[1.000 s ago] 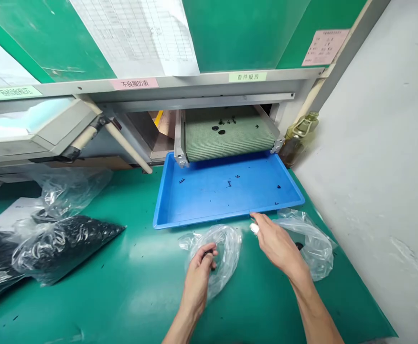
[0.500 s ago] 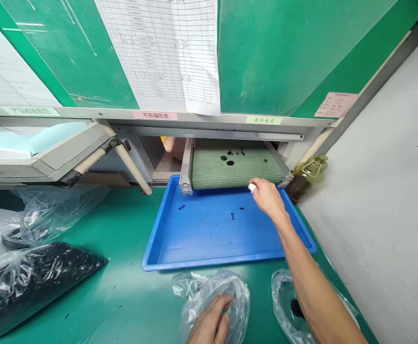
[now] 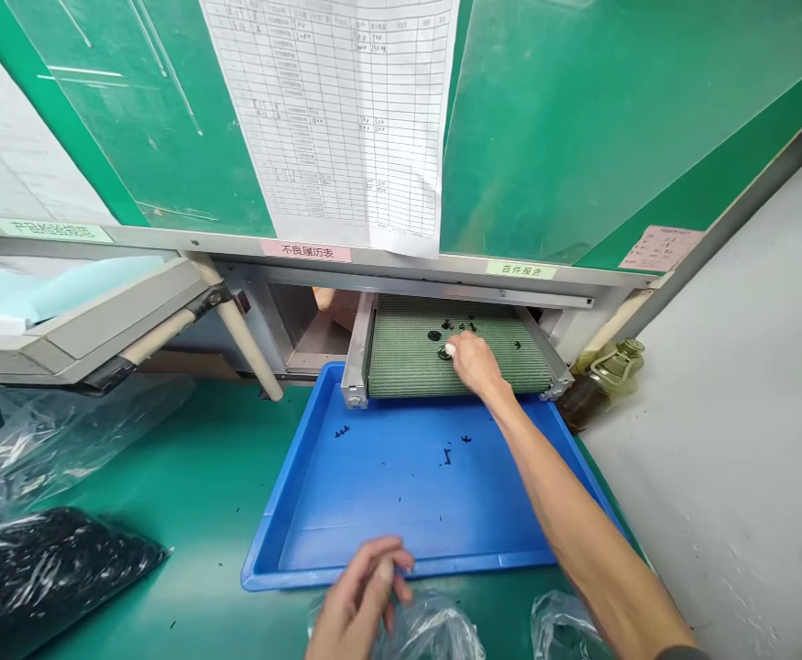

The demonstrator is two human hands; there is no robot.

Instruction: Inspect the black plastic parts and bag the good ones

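Observation:
My right hand (image 3: 475, 363) reaches over the green mesh conveyor belt (image 3: 407, 371). Its fingers are closed together at a small black round part (image 3: 444, 354), and a white cover shows on one fingertip. Just left of it lies another black round part (image 3: 434, 335), with several small black pieces behind. Near the front rim of the blue tray (image 3: 318, 579), my left hand (image 3: 366, 596) hovers, blurred, with loosely bent fingers apart and nothing visible in them. Below that hand sits a clear plastic bag (image 3: 434, 632), partly hidden and cut off by the frame's lower edge.
Small black scraps (image 3: 447, 456) lie in the tray. A second clear bag (image 3: 562, 623) is at the lower right. On the left lies a bag of black parts (image 3: 63, 568). A bottle (image 3: 603, 380) stands by the right wall, and a metal bar (image 3: 428, 286) crosses above the belt.
My right hand has moved left and forward from the belt's front edge to the nearer round part. My left hand has lifted off the clear bag towards the tray. The view has shifted.

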